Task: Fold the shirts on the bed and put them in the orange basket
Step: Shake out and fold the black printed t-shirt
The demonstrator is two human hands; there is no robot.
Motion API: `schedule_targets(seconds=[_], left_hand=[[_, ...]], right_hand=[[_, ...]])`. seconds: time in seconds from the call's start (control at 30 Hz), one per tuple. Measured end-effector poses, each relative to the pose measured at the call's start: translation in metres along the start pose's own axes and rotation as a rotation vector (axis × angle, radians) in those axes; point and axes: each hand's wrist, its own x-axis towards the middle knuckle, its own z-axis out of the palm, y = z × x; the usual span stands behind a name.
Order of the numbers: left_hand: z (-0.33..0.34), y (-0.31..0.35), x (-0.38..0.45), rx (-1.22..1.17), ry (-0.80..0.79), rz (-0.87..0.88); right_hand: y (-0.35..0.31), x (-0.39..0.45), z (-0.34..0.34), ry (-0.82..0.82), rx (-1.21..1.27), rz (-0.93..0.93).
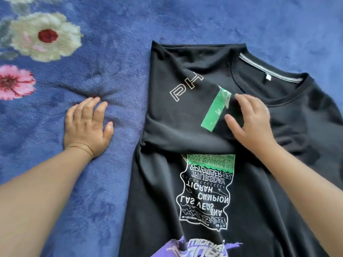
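Both forearms reach over the black shirt (204, 164) mid-fold: left hand (87, 125) flat on the blanket (120, 43) at nine o'clock, right hand (250, 121) open, pressing the folded-in sleeve (the three-o'clock sleeve likely goes next).

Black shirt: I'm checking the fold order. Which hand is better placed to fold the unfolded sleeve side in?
Right. The right hand rests on the black shirt beside that side; the left hand presses the blue blanket.

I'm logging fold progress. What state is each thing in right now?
Black shirt: lying flat, left sleeve side folded in over the chest, right side unfolded.
Left hand: open, flat on the blue blanket.
Right hand: open, fingers resting on the shirt.
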Motion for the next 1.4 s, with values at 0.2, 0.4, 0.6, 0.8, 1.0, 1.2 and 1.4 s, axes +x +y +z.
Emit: schedule_targets(seconds=[0.2,0.4,0.6,0.8,1.0,1.2,1.4], left_hand=[[-0.03,0.028,-0.007,-0.178,-0.017,-0.009],[-0.037,0.114,-0.007,-0.164,-0.005,0.542],[-0.046,0.129,0.007,0.018,-0.092,0.43],[-0.049,0.111,-0.001,0.145,-0.262,0.533],[-0.073,0.15,0.018,0.316,-0.62,0.4],[-0.054,0.166,0.052,-0.101,-0.157,0.155],[-0.009,0.17,0.061,-0.043,-0.185,-0.04]], right_hand=[[0.078,-0.09,-0.046,-0.05,-0.06,0.414],[0.106,-0.095,-0.055,0.048,0.928,1.274],[0.107,-0.096,-0.07,0.05,0.861,1.03],[0.127,-0.125,-0.074,-0.086,0.4,0.761],[0.111,-0.13,-0.063,-0.143,-0.006,0.813],[0.078,-0.072,-0.063,0.003,0.092,0.486],[0.033,0.03,-0.054,-0.187,0.545,0.453]])
